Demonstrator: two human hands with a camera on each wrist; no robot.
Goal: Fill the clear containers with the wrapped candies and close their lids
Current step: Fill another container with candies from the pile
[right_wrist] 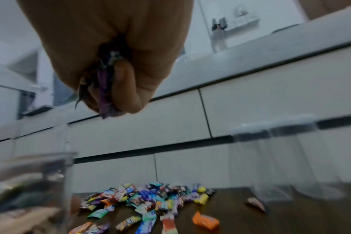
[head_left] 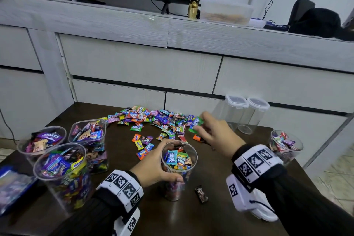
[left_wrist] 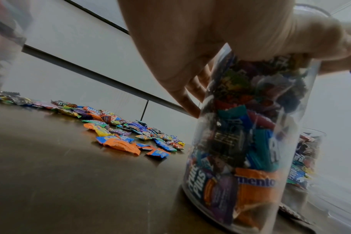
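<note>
A round clear container (head_left: 179, 161), nearly full of wrapped candies, stands open at the table's middle front. My left hand (head_left: 159, 161) grips it around the upper wall; in the left wrist view the left hand (left_wrist: 230, 39) wraps the container (left_wrist: 240, 142). My right hand (head_left: 201, 123) hovers over the right end of the loose candy pile (head_left: 153, 119), clutching several candies, a green wrapper (head_left: 194, 125) sticking out. In the right wrist view the right hand (right_wrist: 110, 88) is clenched on purple and dark wrappers (right_wrist: 103, 88). Two empty containers with lids on (head_left: 236, 109) (head_left: 256, 113) stand at the back right.
Three open candy-filled containers (head_left: 42, 140) (head_left: 88, 132) (head_left: 61, 166) cluster at the left; a partly filled container (head_left: 285, 143) sits near the right table edge. A dark candy (head_left: 201, 194) lies in front. A blue bag (head_left: 11, 184) lies far left. White drawers (head_left: 143, 67) back the table.
</note>
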